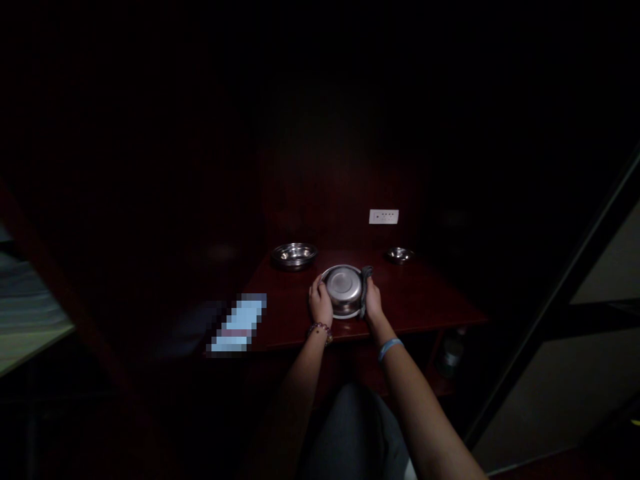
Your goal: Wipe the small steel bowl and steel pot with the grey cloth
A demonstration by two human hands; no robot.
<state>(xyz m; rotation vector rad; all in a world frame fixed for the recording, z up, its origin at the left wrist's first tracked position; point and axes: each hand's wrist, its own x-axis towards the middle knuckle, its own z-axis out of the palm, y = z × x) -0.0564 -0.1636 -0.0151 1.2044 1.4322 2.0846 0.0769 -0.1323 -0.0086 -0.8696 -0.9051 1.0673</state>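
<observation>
A shiny steel bowl is held bottom up over the front of a dark red table. My left hand grips its left rim, fingers curled round the edge. On the opposite side my right hand presses a dark grey cloth against the rim, closed round cloth and bowl edge. Behind and to the left stand wider steel bowls, seemingly stacked. A small steel bowl sits at the back right of the table.
The dark red table runs back to a wall with a white power socket. A bright pixelated patch lies at the table's left front. Below on the right, a bottle stands on a shelf. Both sides are very dark.
</observation>
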